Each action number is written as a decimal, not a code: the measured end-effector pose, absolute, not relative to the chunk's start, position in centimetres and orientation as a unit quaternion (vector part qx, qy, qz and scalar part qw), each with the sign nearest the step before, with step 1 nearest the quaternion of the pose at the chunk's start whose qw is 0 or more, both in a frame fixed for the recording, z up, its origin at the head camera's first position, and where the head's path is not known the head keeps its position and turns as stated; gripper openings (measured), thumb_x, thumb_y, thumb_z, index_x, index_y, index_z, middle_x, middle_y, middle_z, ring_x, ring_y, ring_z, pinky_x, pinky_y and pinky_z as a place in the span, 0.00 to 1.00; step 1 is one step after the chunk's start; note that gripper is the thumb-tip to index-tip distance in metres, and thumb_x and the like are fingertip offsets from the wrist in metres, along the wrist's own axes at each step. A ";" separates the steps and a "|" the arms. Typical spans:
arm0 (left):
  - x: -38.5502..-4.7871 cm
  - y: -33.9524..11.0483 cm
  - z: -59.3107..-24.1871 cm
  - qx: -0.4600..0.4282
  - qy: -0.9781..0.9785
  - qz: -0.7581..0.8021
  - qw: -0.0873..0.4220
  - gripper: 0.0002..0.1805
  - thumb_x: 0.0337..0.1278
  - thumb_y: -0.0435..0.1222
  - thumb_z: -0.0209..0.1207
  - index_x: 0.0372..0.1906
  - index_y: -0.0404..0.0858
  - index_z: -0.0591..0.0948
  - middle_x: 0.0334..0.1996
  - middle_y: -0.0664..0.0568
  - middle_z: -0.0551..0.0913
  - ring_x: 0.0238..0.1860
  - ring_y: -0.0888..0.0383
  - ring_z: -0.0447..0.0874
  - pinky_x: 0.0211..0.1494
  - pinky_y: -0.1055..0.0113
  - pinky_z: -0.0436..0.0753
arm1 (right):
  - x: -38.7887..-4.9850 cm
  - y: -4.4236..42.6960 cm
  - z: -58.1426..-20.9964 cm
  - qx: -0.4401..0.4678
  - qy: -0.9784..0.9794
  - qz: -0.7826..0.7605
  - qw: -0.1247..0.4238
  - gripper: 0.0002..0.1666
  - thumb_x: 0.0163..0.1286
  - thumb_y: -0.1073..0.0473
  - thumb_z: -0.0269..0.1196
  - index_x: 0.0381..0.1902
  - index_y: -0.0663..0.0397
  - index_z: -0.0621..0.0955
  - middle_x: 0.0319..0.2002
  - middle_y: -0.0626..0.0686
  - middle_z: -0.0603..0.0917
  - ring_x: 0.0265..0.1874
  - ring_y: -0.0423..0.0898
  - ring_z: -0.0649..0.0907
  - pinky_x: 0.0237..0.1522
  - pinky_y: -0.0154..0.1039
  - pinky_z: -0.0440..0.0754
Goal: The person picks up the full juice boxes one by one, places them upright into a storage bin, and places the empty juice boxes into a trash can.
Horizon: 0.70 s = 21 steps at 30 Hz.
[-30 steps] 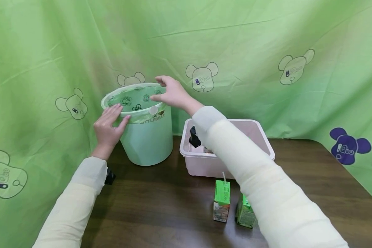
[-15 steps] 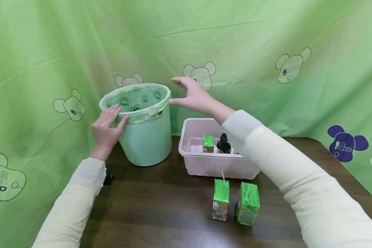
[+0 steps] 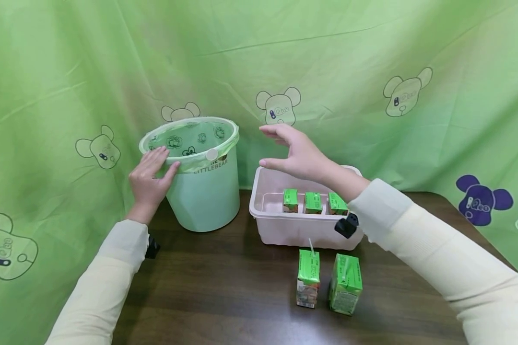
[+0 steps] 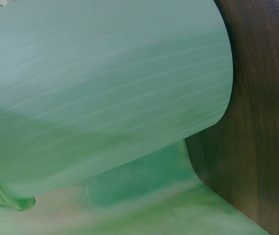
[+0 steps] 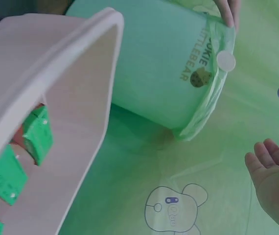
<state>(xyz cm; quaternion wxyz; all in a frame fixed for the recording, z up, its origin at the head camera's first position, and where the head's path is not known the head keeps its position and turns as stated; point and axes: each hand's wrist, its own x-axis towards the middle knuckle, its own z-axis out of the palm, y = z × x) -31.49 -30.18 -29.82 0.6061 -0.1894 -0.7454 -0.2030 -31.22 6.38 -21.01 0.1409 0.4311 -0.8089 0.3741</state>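
Note:
A light green trash bin (image 3: 205, 203) stands on the table at the left, lined with a printed green plastic bag (image 3: 203, 136) that is folded over its rim. My left hand (image 3: 148, 182) rests on the near left rim, its fingers laid over the edge and the thumb outside. To the right of the bin, above a pink basket (image 3: 280, 232), my right hand (image 3: 300, 153) hangs in the air with fingers extended and nothing in it. The right wrist view shows the bin's printed side and that hand's spread fingers (image 5: 264, 154). In the left wrist view the bin wall fills most of the picture.
Inside the basket stand several green-topped drink cartons (image 3: 312, 203). In front of it, on the dark wood table (image 3: 211, 287), are a drink carton with a straw (image 3: 308, 278) and another green carton (image 3: 345, 285). A green curtain (image 3: 349, 62) closes off the back and sides.
My right hand has left the bin's rim and moved right and slightly down, over the basket. The cartons have come into view from behind the right arm. My left hand stays on the rim.

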 end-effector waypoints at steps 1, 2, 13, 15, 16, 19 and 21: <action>-31.5 -30.2 -29.8 -0.190 -0.745 -0.203 0.607 0.24 0.57 0.49 0.63 0.47 0.32 0.85 0.48 0.40 0.83 0.52 0.43 0.82 0.60 0.48 0.76 | -30.9 6.7 -21.3 0.434 -0.807 0.374 0.142 0.41 0.60 0.57 0.72 0.68 0.58 0.68 0.66 0.52 0.71 0.65 0.48 0.70 0.66 0.41 0.67; -31.5 -30.2 -29.8 -0.190 -0.745 -0.202 0.607 0.24 0.57 0.49 0.63 0.47 0.32 0.85 0.49 0.40 0.83 0.52 0.43 0.82 0.60 0.48 0.76 | -30.7 7.0 -21.5 0.436 -0.806 0.374 0.141 0.41 0.60 0.57 0.72 0.68 0.58 0.68 0.66 0.52 0.71 0.65 0.48 0.70 0.66 0.41 0.67; -31.5 -30.1 -29.8 -0.195 -0.742 -0.202 0.609 0.25 0.58 0.51 0.62 0.47 0.32 0.85 0.49 0.41 0.83 0.51 0.42 0.82 0.60 0.48 0.76 | -27.4 11.1 -23.7 0.454 -0.795 0.376 0.140 0.39 0.60 0.61 0.71 0.67 0.56 0.70 0.64 0.52 0.72 0.62 0.50 0.72 0.65 0.45 0.69; -31.5 -30.2 -29.7 -0.195 -0.741 -0.203 0.610 0.25 0.58 0.51 0.62 0.47 0.32 0.85 0.49 0.41 0.83 0.51 0.42 0.82 0.60 0.48 0.76 | -27.0 11.8 -24.2 0.463 -0.790 0.374 0.146 0.38 0.59 0.63 0.72 0.67 0.56 0.70 0.63 0.51 0.72 0.62 0.50 0.72 0.63 0.42 0.71; -31.5 -30.2 -29.7 -0.196 -0.741 -0.203 0.610 0.25 0.58 0.51 0.62 0.47 0.32 0.85 0.49 0.41 0.83 0.51 0.41 0.82 0.60 0.48 0.76 | -26.9 12.1 -24.6 0.470 -0.787 0.369 0.153 0.38 0.58 0.64 0.72 0.66 0.56 0.71 0.63 0.51 0.73 0.61 0.49 0.73 0.63 0.40 0.72; -31.5 -30.3 -29.7 -0.197 -0.738 -0.204 0.612 0.25 0.58 0.51 0.62 0.46 0.32 0.85 0.48 0.40 0.83 0.50 0.40 0.83 0.60 0.48 0.76 | -26.5 13.0 -25.5 0.492 -0.777 0.351 0.176 0.39 0.55 0.67 0.73 0.64 0.59 0.72 0.61 0.52 0.75 0.60 0.51 0.74 0.60 0.38 0.74; -31.5 -30.3 -29.7 -0.197 -0.737 -0.204 0.614 0.25 0.57 0.50 0.62 0.46 0.31 0.85 0.48 0.39 0.83 0.50 0.39 0.83 0.59 0.47 0.76 | -26.3 13.6 -26.0 0.506 -0.768 0.343 0.189 0.40 0.52 0.69 0.74 0.63 0.62 0.72 0.61 0.54 0.76 0.59 0.51 0.75 0.59 0.37 0.75</action>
